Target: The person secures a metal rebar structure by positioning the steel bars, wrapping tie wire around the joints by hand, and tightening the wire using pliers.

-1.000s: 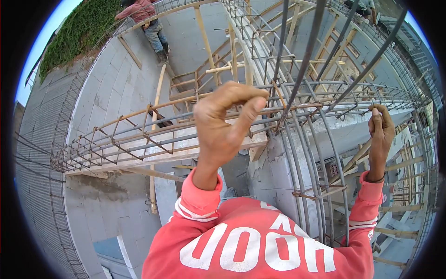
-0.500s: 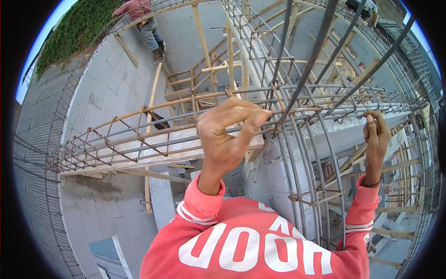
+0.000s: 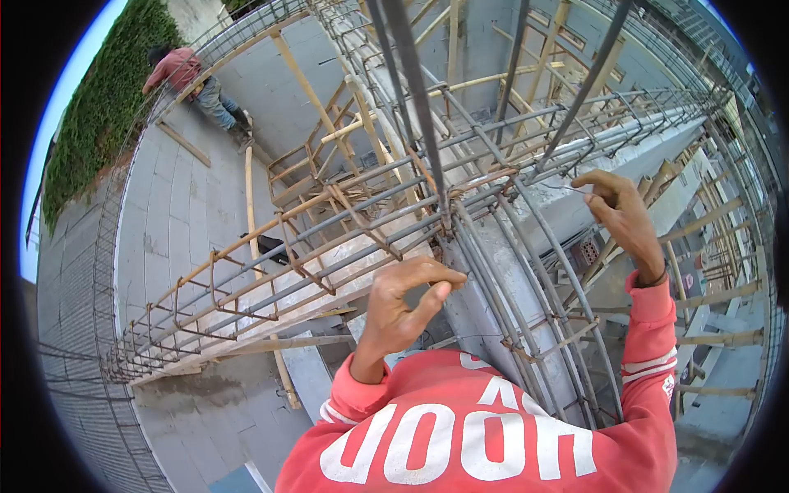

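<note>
My right hand (image 3: 622,215) pinches a thin tie wire (image 3: 564,187) between fingers and thumb. The wire reaches left toward the rebar joint. My left hand (image 3: 409,302) is closed in a pinch, thumb near the forefinger, just left of the upright rebar bundle (image 3: 503,283). Whatever lies in that pinch is too small to make out. Beyond both hands, a long rebar cage (image 3: 304,238) with rusty stirrups crosses above a beam form and meets other bars at the corner. Tall vertical bars (image 3: 421,107) rise from that joint.
Another person (image 3: 193,82) in a red top leans over the wall at upper left. Grey block walls (image 3: 193,214) enclose the drop below. Wooden props (image 3: 306,78) stand inside, and bamboo poles (image 3: 723,297) cross at right. Bar ends stick up close in front.
My left hand has moved down and slightly right, away from the cage. My right hand has shifted left, with the wire now visible. The camera view has turned and tilted.
</note>
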